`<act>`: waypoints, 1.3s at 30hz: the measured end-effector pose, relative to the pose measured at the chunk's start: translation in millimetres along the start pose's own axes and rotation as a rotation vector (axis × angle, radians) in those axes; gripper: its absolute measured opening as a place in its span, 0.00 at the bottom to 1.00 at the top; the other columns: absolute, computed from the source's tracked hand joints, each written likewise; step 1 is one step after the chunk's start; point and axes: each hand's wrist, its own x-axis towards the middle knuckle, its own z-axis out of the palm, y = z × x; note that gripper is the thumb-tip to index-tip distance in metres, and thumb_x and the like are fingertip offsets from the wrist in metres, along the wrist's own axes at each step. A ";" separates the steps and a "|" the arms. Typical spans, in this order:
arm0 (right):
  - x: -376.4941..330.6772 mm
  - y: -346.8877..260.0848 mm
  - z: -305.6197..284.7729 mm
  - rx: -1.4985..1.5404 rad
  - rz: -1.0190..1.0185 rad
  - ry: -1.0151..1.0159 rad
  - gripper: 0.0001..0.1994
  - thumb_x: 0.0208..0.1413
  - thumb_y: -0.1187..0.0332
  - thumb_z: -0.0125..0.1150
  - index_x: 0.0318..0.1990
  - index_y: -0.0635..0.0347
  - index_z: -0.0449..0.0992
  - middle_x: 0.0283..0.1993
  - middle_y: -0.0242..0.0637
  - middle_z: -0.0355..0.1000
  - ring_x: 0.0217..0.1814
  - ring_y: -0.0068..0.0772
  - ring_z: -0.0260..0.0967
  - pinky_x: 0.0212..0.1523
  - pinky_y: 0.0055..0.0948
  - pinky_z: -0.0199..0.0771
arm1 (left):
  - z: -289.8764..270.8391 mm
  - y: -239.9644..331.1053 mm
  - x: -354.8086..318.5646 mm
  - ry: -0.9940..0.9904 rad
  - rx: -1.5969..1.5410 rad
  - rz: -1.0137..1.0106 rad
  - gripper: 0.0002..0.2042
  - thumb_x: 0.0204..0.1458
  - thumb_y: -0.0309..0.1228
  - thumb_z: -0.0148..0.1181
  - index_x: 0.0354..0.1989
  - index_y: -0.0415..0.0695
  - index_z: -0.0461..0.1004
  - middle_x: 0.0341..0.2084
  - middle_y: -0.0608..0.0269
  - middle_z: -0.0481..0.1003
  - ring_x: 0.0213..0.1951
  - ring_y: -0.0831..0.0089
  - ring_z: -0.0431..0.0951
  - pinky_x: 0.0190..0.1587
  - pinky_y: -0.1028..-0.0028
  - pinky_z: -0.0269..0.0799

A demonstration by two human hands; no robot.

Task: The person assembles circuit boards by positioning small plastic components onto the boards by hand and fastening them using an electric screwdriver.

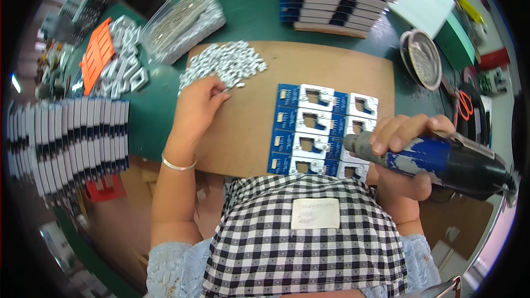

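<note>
At far left a row of stacked striped boards stands on edge, well apart from the work; just right of it the left hand rests on the brown board, fingers curled together with the tips pinching at the near edge of the pile of small silver pieces, which lies up and slightly right of the fingers; whether a piece is actually held, I cannot tell. Further right lie the blue circuit boards with white metal frames, in rows. The right hand is clamped around the blue electric screwdriver; its long axis runs right to left, tip touching the frames' right side; this hand is nearer them.
</note>
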 end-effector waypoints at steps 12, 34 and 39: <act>-12.1 -1.0 -34.0 0.120 0.033 0.088 0.32 0.49 0.62 0.71 0.57 0.56 0.57 0.34 0.42 0.69 0.36 0.37 0.73 0.40 0.36 0.76 | 38.3 83.7 -20.2 -0.008 -0.152 0.351 0.06 0.43 0.21 0.67 0.31 0.42 0.78 0.29 0.61 0.76 0.33 0.63 0.75 0.37 0.69 0.72; -4.2 2.4 -30.6 -0.018 -0.006 0.025 0.33 0.49 0.64 0.70 0.57 0.59 0.55 0.35 0.43 0.71 0.36 0.34 0.74 0.41 0.31 0.76 | 89.2 110.1 -10.9 0.066 -0.020 0.696 0.11 0.36 0.21 0.69 0.30 0.45 0.78 0.27 0.65 0.71 0.34 0.63 0.71 0.38 0.65 0.65; 5.7 -9.8 -16.0 -0.272 0.042 -0.052 0.34 0.49 0.49 0.69 0.55 0.53 0.56 0.32 0.39 0.69 0.33 0.37 0.72 0.38 0.37 0.75 | 92.3 101.7 -11.2 0.057 -0.078 0.669 0.11 0.36 0.25 0.70 0.30 0.46 0.77 0.30 0.67 0.72 0.38 0.63 0.71 0.41 0.64 0.65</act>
